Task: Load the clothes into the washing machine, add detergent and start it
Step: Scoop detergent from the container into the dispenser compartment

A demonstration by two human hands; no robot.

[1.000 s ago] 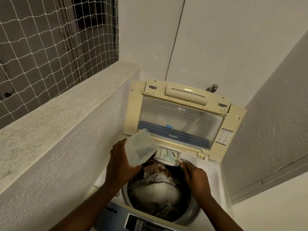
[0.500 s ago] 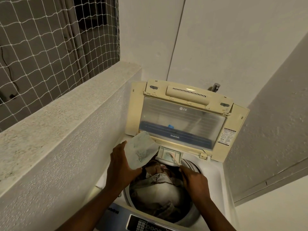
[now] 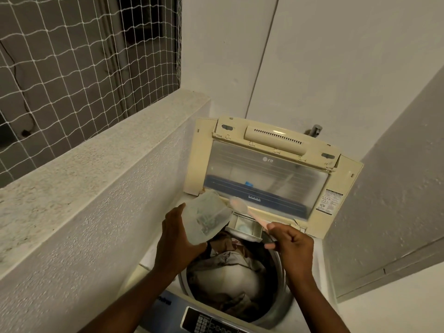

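A top-loading washing machine [image 3: 310, 306] stands with its yellowed lid [image 3: 271, 179] raised against the wall. Brown and white clothes [image 3: 237, 280] fill the drum. My left hand [image 3: 177, 239] grips a translucent detergent container [image 3: 206, 217], tilted over the drum's back left. My right hand [image 3: 292, 246] holds a pink spoon [image 3: 242, 209] by its handle, its bowl raised beside the container's mouth. Below the spoon the small detergent drawer [image 3: 247, 228] is pulled open, with bluish powder in it.
A rough white ledge [image 3: 96, 159] runs along the left, with a net-covered window [image 3: 72, 56] above. A tap [image 3: 315, 130] sticks out behind the lid. The control panel [image 3: 211, 323] lies at the machine's near edge. White walls close in behind and on the right.
My right hand has risen from the drum's rim by the drawer and now holds the pink spoon up next to the container. The left hand with the container has barely moved.
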